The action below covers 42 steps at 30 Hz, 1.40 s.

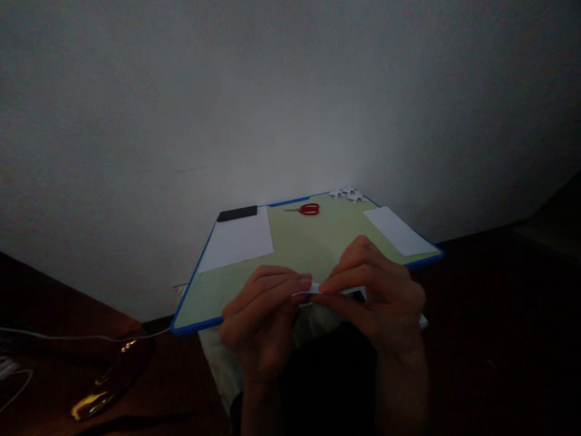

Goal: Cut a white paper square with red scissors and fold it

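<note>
Both hands meet over the near edge of a light green board (318, 242) with a blue rim. My left hand (263, 315) is closed, its thumb and fingers pinching one end of a small strip of white paper (314, 289). On the other end, my right hand (374, 290) pinches the same paper between thumb and fingertips. Most of the paper is hidden by the fingers. Farther back on the board lie red-handled scissors (308, 209), their blades pointing left.
A white sheet (238, 242) lies on the board's left, with a dark flat object (236, 214) at its far edge. Another white sheet (399, 231) lies at right. Folded white paper pieces (348, 194) are heaped at the far right corner, near the wall (290, 109). A white cable (91, 336) runs at left.
</note>
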Available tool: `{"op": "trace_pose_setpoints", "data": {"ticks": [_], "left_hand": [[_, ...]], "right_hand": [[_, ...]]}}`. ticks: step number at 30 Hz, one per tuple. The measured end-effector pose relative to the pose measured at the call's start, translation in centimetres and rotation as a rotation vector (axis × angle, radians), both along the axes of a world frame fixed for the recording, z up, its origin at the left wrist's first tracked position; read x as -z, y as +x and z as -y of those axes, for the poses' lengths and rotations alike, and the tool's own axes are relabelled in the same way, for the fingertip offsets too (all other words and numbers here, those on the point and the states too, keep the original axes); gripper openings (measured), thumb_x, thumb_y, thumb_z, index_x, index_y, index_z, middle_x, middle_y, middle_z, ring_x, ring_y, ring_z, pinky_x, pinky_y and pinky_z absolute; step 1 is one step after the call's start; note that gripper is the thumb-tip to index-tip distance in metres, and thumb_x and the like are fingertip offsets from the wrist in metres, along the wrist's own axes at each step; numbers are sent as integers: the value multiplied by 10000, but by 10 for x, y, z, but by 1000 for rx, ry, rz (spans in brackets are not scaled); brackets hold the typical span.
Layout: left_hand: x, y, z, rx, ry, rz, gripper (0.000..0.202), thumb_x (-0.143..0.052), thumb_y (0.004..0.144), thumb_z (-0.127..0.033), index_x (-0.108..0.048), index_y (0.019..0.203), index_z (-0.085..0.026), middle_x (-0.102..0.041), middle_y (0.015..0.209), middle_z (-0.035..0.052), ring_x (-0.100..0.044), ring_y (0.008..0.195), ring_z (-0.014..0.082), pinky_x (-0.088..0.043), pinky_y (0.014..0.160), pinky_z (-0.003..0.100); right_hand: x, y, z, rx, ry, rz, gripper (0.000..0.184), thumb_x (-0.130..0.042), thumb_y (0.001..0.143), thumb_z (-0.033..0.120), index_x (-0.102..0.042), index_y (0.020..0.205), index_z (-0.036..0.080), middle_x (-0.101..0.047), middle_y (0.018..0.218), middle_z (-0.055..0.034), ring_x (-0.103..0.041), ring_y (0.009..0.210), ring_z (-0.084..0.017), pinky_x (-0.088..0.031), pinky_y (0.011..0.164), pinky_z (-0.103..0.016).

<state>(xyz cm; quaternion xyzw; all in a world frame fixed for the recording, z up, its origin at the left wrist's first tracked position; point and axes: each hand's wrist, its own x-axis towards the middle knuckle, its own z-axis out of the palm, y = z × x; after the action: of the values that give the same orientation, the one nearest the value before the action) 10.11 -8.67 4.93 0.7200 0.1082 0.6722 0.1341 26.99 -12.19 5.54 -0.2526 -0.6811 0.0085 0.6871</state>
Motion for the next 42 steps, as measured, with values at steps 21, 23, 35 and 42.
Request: {"op": "trace_pose_setpoints", "data": {"ticks": [21,23,35,42], "left_hand": [[6,4,2,-63,-39,81,174,-736,955,-156,-840,1035,-271,-822,895,15,-742,796,195,-636,653,368],[7,4,2,-62,-53,80,192,-731,954,-136,-838,1043,-269,-822,904,14,-741,815,196,-639,661,366],[9,8,-6,-109,16,104,198,-737,945,-129,-839,1054,-259,-834,897,17,-722,771,197,-572,712,392],[9,11,-7,-84,-70,100,219,-706,963,-104,-826,1059,-259,-823,928,21,-734,817,191,-576,743,377]], "right_hand": [[1,3,2,200,55,-12,227,-833,907,156,-828,1048,334,-779,829,18,-644,796,-220,-510,702,-406],[1,2,1,243,67,-14,213,-858,891,185,-827,1035,338,-782,817,22,-646,784,-220,-510,697,-408],[4,-2,-5,250,85,7,225,-765,952,115,-794,1058,311,-812,908,18,-686,840,-216,-545,758,-421],[5,5,-9,147,46,24,179,-772,948,111,-758,1036,267,-761,910,4,-650,880,-209,-527,789,-409]]}}
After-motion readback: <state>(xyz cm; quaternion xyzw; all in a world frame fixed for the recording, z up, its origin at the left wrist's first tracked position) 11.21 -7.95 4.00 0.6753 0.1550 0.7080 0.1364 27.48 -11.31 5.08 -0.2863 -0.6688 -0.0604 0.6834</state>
